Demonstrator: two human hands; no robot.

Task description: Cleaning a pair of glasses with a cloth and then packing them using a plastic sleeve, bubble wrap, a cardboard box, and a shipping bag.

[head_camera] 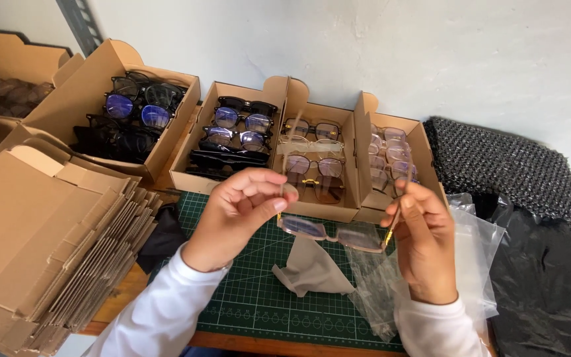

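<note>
- A person's left hand [242, 205] pinches one temple of a pair of pale, translucent-framed glasses [335, 233].
- The right hand [424, 241] grips the other temple at its hinge.
- The glasses are held above a green cutting mat [252, 297], over a grey cloth [308, 270].
- Open cardboard boxes [232, 132] of glasses line the wall behind.

We hold pale glasses [332, 233] between our left hand [242, 211] and right hand [424, 241], above a green mat [252, 297], boxes [312, 158] beyond.
</note>
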